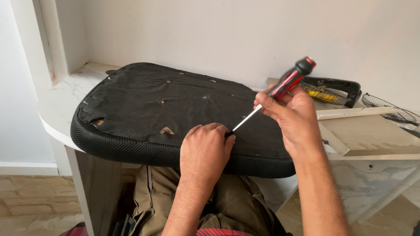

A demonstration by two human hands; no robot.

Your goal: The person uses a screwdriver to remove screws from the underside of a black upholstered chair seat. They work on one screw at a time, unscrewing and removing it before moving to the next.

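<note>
A black chair seat cushion (166, 100) lies upside down on a white marble-look table (61, 105), its fabric underside showing several small holes. My right hand (288, 113) grips a red and black screwdriver (286, 83), tilted, with its metal tip reaching down to the cushion near the front edge. My left hand (205, 150) rests on the cushion right at the tip, fingers curled around that spot. What lies under the fingertips is hidden.
A wooden board (367, 133) lies on the table to the right. Behind it sit a black armrest piece (337, 87) and a wire basket (389, 109). A white wall stands close behind. My knees in olive trousers (227, 205) are under the table edge.
</note>
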